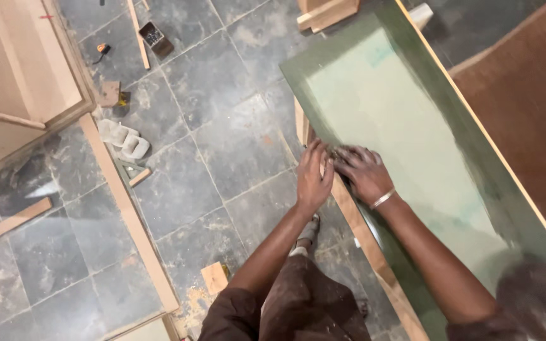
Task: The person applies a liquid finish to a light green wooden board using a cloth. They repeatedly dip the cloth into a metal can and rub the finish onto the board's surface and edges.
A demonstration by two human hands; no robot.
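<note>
Head view: one green laminated board (405,126) is lying tilted on a wooden frame, its long axis running from upper left to lower right. Two hands are pressing at its near-left edge: left hand (314,177), fingers together, is gripping the edge; right hand (364,172), fingers spread flat, is resting on the face, with one metal bangle (383,198) on its wrist. Left of the board, one white sandal pair (124,139) is lying on the tiled floor (222,126).
</note>
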